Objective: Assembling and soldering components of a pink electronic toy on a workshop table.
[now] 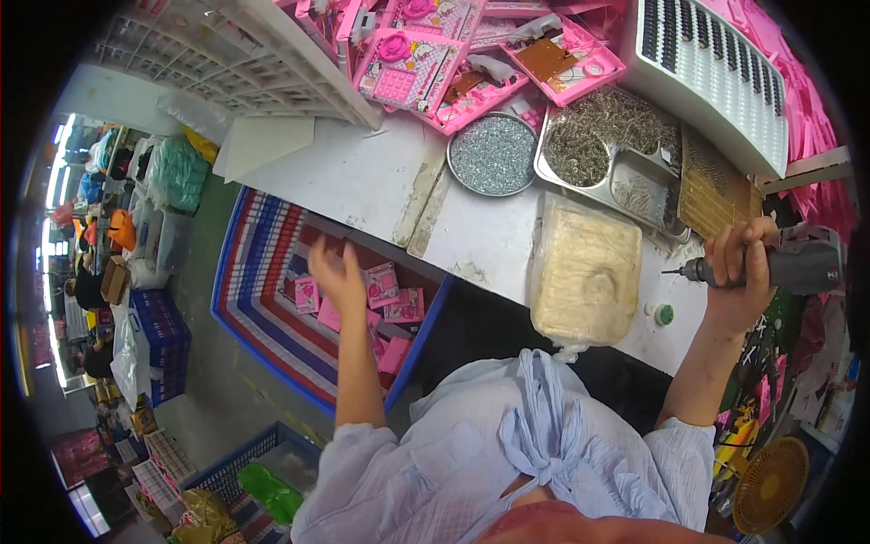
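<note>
Light-blue shirt [553, 435]: Nearest my camera; its sleeves lead out to both bare forearms.
Right hand [739, 258]: Fingers curled closed around the front section of the powered screwdriver [802, 269].
Screwdriver position: At the right end of the surface [476, 245], lying crosswise in my view, thin bit pointing left.
Screwdriver handling: I judge it rigid and moderately heavy, the bulk of the weight behind the fingers. Take hold around the body; keep fingers off the bit, which I rate the weakest part.
Left hand [337, 276]: Thumb and fingers spread well apart; I see nothing in the grasp. Contact with anything below cannot be confirmed from this view.
Pink pieces [404, 306]: Loose in the lined bin [258, 299], near the left hand and just beyond the surface's front edge.
Pink piece handling: Presumed thin plastic: light, stiff, rather slick. Pinch by opposite edges; avoid pressing on the printed face. Overlapping pieces may slide when one is lifted.
Small silver parts [492, 152]: Heaped in a round dish on the surface; likely hard and apt to scatter. Lift singly with fingertips.
Wrapped cream block [589, 272]: On the surface, between both hands; probably soft under its loose plastic. Support from underneath.
</note>
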Motion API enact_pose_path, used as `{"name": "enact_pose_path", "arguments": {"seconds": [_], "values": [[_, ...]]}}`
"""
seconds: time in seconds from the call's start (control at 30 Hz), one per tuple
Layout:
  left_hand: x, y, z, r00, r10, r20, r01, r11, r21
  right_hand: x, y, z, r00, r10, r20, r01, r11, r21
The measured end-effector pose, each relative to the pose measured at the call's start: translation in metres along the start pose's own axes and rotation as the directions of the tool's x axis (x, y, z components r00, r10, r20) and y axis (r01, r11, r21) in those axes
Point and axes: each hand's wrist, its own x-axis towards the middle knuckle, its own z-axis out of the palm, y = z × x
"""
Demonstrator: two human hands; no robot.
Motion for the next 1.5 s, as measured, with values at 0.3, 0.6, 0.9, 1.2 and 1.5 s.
{"name": "enact_pose_path", "arguments": {"seconds": [0.3, 0.6, 0.9, 1.2, 1.5], "values": [[0.223, 0.232, 0.154, 0.595, 0.380, 0.708, -0.695, 0.686, 0.216, -0.005, -0.004, 0.000, 0.997, 0.039, -0.071, -0.041, 0.999, -0.026], [0.283, 0.239, 0.132, 0.589, 0.626, 0.511, -0.735, 0.678, 0.017, -0.008, -0.019, -0.031, 0.995, 0.006, -0.102, -0.021, 0.988, -0.155], [0.189, 0.269, 0.026, 0.775, 0.566, 0.279, 0.062, 0.372, -0.926, -0.054, 0.008, -0.007, 0.981, -0.054, -0.185, -0.004, 0.955, -0.296], [0.048, 0.280, 0.090, 0.173, 0.727, 0.664, 0.799, 0.291, -0.526, -0.057, 0.096, 0.002, 0.556, 0.665, 0.499, -0.778, 0.203, 0.595], [0.025, 0.277, 0.086, 0.536, 0.555, 0.636, -0.021, 0.762, -0.647, -0.087, 0.068, -0.012, 0.789, 0.612, -0.051, -0.600, 0.752, -0.273]]}}
